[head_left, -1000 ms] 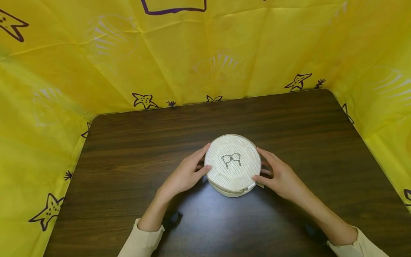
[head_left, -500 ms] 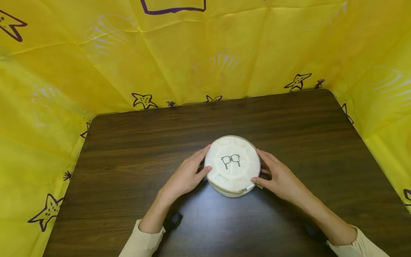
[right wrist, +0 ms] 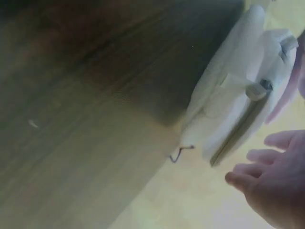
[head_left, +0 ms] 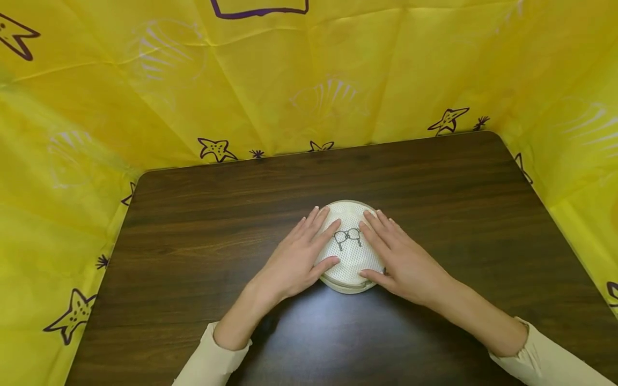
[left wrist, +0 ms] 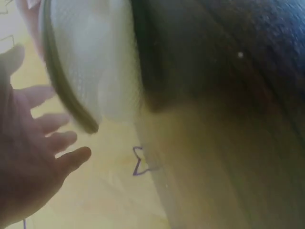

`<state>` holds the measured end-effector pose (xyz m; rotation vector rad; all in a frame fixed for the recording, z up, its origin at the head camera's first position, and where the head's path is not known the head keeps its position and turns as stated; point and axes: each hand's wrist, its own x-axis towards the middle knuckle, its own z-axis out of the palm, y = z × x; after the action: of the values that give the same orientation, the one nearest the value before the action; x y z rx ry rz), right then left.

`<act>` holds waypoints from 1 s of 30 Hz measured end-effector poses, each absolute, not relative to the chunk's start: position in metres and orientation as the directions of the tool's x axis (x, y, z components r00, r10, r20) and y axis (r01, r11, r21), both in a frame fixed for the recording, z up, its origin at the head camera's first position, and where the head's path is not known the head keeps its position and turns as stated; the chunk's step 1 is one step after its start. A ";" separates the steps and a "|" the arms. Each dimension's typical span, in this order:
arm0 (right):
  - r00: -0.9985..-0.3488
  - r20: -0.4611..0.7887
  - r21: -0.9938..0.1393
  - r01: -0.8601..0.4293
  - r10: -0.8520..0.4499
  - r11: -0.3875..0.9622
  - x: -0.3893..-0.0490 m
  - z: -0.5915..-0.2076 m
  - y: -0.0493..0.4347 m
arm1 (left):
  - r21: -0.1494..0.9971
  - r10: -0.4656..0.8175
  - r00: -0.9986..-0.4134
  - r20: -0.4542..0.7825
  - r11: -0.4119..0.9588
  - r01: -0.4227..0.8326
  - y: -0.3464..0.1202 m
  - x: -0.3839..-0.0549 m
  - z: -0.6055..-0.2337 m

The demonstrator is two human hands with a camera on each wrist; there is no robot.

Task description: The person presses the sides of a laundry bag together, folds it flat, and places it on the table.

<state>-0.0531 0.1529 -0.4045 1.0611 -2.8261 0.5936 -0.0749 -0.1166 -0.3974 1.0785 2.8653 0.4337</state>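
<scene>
A round white mesh zippered pouch [head_left: 348, 262] lies on the dark wooden table, with a black eyeglasses drawing on its top. My left hand [head_left: 296, 257] is spread over its left side, fingers straight, fingertips over the top face. Over the right side lies my right hand [head_left: 405, 257], fingers likewise straight and pointing to the far edge. In the left wrist view the pouch [left wrist: 90, 62] shows its brown piped rim beside the extended fingers. The right wrist view shows the zipper and a small white tag on the side of the pouch [right wrist: 228, 90].
The dark wood-grain table [head_left: 217, 214] has rounded far corners. A yellow cloth [head_left: 270, 80] printed with starfish and shells hangs behind it and along both sides. Light sleeves [head_left: 214, 351] cover the forearms.
Both hands have left their hold on the pouch's sides and moved inward over its top, with fingers now straightened. The pouch stays in about the same place.
</scene>
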 end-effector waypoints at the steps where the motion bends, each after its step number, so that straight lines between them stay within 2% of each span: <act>1: -0.746 0.186 -0.311 -0.662 -0.640 0.681 -0.054 -0.405 0.151 | 0.268 0.658 -0.752 0.037 0.718 0.642 -0.115 -0.075 -0.399; 7: -0.706 0.174 -0.260 -0.706 -0.687 0.659 -0.059 -0.411 0.147 | 0.240 0.657 -0.754 0.000 0.732 0.638 -0.109 -0.072 -0.406; 30: -0.703 0.144 -0.240 -0.707 -0.696 0.665 -0.062 -0.426 0.146 | 0.215 0.615 -0.787 -0.045 0.775 0.594 -0.106 -0.067 -0.419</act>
<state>-0.0617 0.1458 -0.4261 1.1930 -2.8297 0.4349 -0.0671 -0.1055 -0.4190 0.9749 2.8530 0.2887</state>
